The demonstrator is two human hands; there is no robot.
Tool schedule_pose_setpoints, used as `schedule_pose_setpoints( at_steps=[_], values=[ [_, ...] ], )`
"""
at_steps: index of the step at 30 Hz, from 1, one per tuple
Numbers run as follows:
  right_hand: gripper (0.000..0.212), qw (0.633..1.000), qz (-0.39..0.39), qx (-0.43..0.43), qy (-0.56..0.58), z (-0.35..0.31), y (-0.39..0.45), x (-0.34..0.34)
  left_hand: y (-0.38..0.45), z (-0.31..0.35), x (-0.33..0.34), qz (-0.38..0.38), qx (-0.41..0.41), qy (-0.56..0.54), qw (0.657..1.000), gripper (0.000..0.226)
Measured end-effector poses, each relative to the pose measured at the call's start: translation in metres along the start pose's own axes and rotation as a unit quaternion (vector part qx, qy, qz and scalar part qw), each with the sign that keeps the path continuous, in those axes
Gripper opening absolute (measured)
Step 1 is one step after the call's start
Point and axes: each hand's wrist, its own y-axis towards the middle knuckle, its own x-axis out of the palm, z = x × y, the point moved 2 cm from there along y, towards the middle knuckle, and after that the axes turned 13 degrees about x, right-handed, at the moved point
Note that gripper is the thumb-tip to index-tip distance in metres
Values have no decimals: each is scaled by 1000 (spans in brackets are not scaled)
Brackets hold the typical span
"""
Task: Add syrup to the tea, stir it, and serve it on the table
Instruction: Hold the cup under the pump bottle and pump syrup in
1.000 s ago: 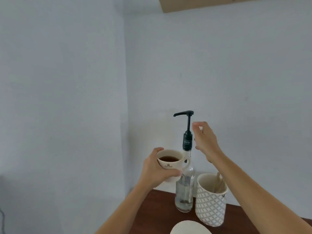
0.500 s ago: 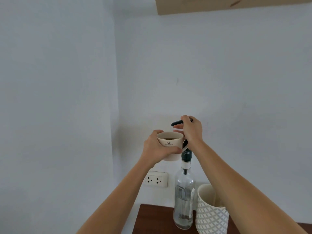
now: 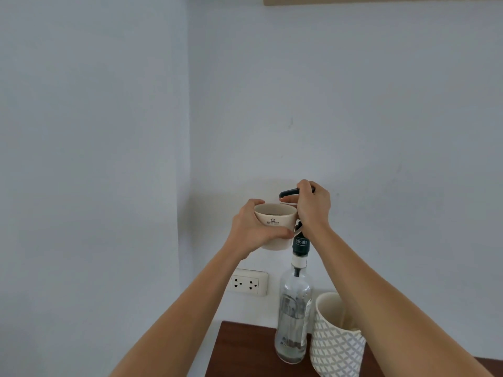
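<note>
My left hand [image 3: 253, 232] grips a cream mug of tea [image 3: 275, 223] and holds it up in the air, just under the black spout of the pump [image 3: 289, 192]. The pump tops a tall clear syrup bottle [image 3: 294, 317] that stands on the dark wooden table [image 3: 239, 349]. My right hand [image 3: 313, 206] is closed over the pump head from the right, hiding most of it. The tea surface barely shows over the mug's rim.
A white cup with a grey diamond pattern [image 3: 336, 346] stands right of the bottle, partly behind my right forearm. A wall socket [image 3: 248, 282] sits on the wall left of the bottle. The walls meet in a corner close behind.
My right hand came from beside the pump onto its head and closed on it. The left hand brought the mug up beneath the spout. The view tilted upward.
</note>
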Motion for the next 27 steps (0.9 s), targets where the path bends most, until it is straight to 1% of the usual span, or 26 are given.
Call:
schedule_pose_setpoints(
  at_steps=[5, 10, 16, 23, 27],
  values=[
    [22, 1000, 7, -8, 4, 0, 0, 1, 1, 1, 0, -2, -3, 1, 1000, 97],
    [22, 1000, 8, -15, 3, 3, -1, 0, 2, 0, -1, -6, -10, -3, 1000, 93],
    [24, 1000, 10, -17, -9, 2, -2, 0, 0, 2, -2, -10, -12, -3, 1000, 96],
    [23, 1000, 13, 10, -15, -2, -3, -3, 1, 5, -1, -18, -12, -6, 1000, 100],
    [22, 1000, 12, 8, -19, -3, -4, -3, 3, 5, 1, -22, -12, -4, 1000, 101]
  ],
)
